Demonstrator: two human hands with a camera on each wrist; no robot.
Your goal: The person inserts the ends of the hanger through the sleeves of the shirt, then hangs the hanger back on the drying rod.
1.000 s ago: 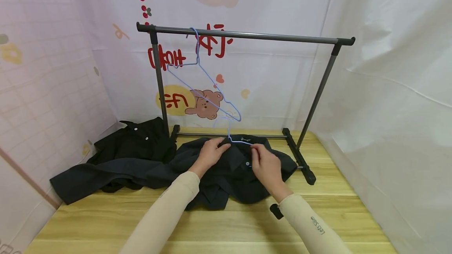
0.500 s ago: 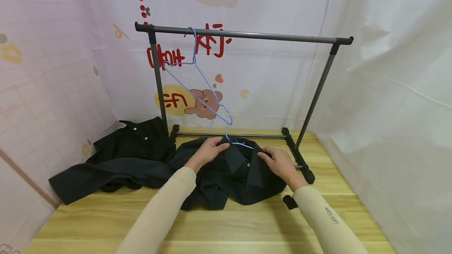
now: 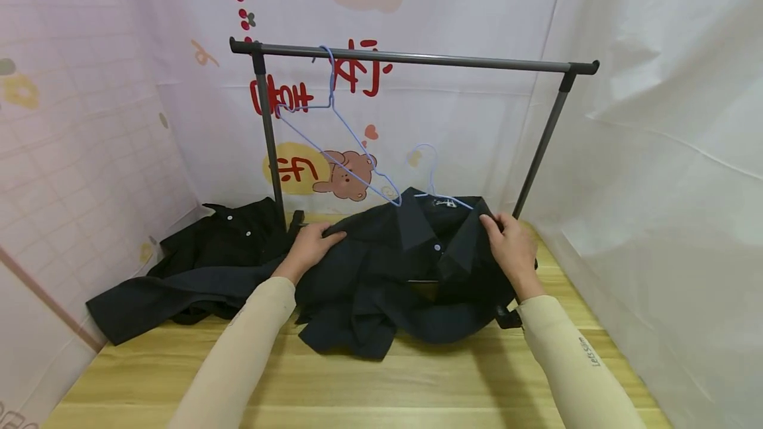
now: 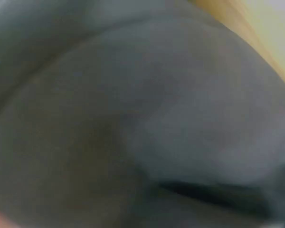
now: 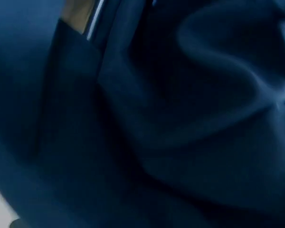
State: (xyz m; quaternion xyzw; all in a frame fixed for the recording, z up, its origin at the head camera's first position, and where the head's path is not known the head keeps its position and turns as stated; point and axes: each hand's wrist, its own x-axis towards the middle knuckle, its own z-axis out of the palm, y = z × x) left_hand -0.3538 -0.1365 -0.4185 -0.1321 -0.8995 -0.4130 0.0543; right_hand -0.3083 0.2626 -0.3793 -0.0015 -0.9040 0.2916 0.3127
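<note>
A dark button-up shirt (image 3: 381, 250) is lifted at its collar, its lower part sagging over the table. Inside its neck sits a thin blue wire hanger (image 3: 432, 177), hook pointing up and its arms mostly hidden by cloth. My left hand (image 3: 311, 245) pinches the shirt at the left shoulder. On the other side, my right hand (image 3: 514, 249) grips it at the shoulder beside the collar, thumb on the front. Blurred shirt cloth (image 4: 133, 104) fills most of the left wrist view. Folds of the shirt (image 5: 204, 109) cover nearly all of the right wrist view.
A metal clothes rack (image 3: 417, 58) stands behind the shirt, and an unloaded blue hanger (image 3: 352, 131) hangs from its bar. Another black shirt (image 3: 220, 243) lies heaped on the wooden table (image 3: 381, 396) at the left. White cloth walls (image 3: 667, 171) enclose the sides and back.
My hands have spread apart, the left moving from the collar to the shoulder. The right has let go of the hanger and taken the cloth. Shirt and hanger have risen and shifted right.
</note>
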